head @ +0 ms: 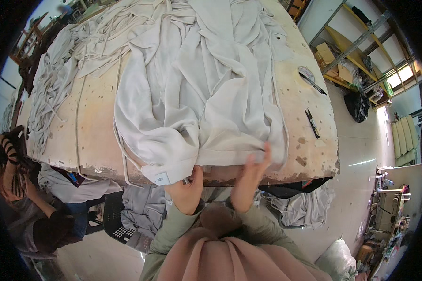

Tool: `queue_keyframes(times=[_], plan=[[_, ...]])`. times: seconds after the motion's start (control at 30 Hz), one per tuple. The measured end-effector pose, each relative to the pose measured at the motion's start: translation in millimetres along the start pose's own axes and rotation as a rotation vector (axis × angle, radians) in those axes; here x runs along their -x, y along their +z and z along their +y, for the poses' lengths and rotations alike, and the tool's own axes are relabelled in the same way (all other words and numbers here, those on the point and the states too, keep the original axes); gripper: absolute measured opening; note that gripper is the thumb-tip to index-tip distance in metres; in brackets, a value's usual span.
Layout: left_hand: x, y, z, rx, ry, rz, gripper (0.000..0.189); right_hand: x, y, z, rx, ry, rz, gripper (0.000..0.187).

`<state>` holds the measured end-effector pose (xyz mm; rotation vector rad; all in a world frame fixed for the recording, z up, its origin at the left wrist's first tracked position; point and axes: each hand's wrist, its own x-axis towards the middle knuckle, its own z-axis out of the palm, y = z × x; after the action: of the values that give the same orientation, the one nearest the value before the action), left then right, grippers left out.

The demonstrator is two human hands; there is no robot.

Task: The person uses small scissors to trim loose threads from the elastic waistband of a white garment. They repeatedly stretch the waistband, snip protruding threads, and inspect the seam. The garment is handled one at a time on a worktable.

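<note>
A pale grey-white fabric garment [225,105] with soft folds lies across the worktable [302,119], its straight band at the near edge. My left hand [187,192] pinches that band close to a small white label [161,179], which bears printing. Something small and dark shows by the left fingers, too little of it to name. My right hand [249,181] is motion-blurred at the right part of the band, fingers apart, with nothing seen in it. Thin pale cords [123,159] run down the garment's sides and hang at the table edge.
Thread snips [312,123], a tape roll [306,75] and a black pen [315,85] lie on the right. More pale garments [52,80] are heaped on the left. A black perforated crate [114,217] with fabric stands below. Another person [38,217] is at the left.
</note>
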<state>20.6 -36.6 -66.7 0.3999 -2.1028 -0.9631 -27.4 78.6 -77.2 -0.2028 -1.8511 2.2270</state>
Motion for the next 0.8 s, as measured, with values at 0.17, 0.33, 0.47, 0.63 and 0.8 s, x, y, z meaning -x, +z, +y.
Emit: queue_keyframes(times=[0.17,0.33,0.47,0.63,0.8], plan=[[-5,-22,-2,0.127,-0.219,-0.189,0.024,-85,-63,-16,-0.026,-0.043,0.407,0.033],[8,-4,-10,0.144,0.069,-0.625,0.036,-105,-29,-56,-0.072,-0.224,-0.176,0.031],[21,15,-19,0.254,0.150,-0.523,0.035,-43,67,-38,0.161,-0.165,-1.124,0.035],[21,10,-22,0.306,0.168,-0.403,0.036,5,144,1,0.924,-0.707,-1.467,0.035],[-6,-33,-26,0.123,0.166,-0.648,0.034,-73,111,-33,0.036,0.071,-1.153,0.023]])
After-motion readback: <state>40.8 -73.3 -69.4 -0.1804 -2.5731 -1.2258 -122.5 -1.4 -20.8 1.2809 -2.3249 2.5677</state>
